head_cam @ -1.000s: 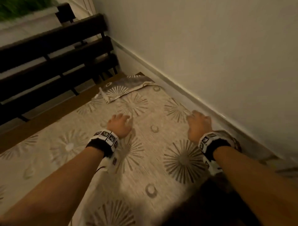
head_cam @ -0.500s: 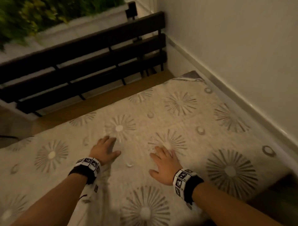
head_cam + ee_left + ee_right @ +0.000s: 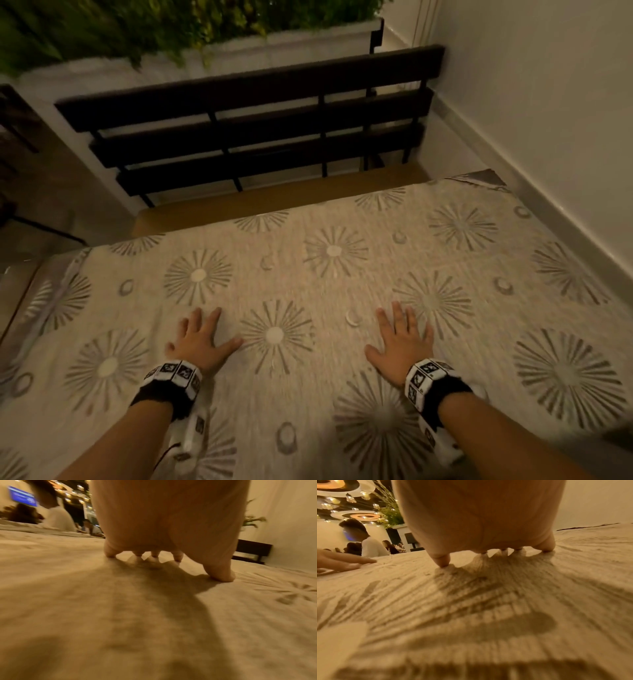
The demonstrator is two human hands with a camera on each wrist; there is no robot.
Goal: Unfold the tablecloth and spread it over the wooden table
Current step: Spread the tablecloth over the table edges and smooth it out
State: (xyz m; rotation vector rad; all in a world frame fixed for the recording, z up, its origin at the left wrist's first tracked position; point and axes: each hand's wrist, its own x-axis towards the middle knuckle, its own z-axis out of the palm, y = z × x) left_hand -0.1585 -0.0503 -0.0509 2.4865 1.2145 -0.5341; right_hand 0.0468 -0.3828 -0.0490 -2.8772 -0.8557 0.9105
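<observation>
A beige tablecloth point(image 3: 342, 281) with grey starburst flowers lies spread flat over the wooden table point(image 3: 274, 198), whose bare far edge shows as a brown strip. My left hand point(image 3: 200, 337) presses flat on the cloth left of centre, fingers spread. About two hand widths to its right, my right hand point(image 3: 402, 337) lies flat the same way. In the wrist views the left fingertips point(image 3: 109, 553) and right fingertips point(image 3: 442, 562) touch the fabric point(image 3: 471, 601). The cloth's far right corner point(image 3: 479, 178) is turned over, showing a grey underside.
A dark slatted bench point(image 3: 257, 126) stands just beyond the table. A white wall point(image 3: 548, 102) runs close along the right side. Green plants point(image 3: 137, 24) top a white ledge at the back. People sit at other tables point(image 3: 368, 545) in the distance.
Both hands have slid left and nearer across the cloth, then spread apart with fingers flat. The folded-over far corner is now much smaller, and the view has swung left.
</observation>
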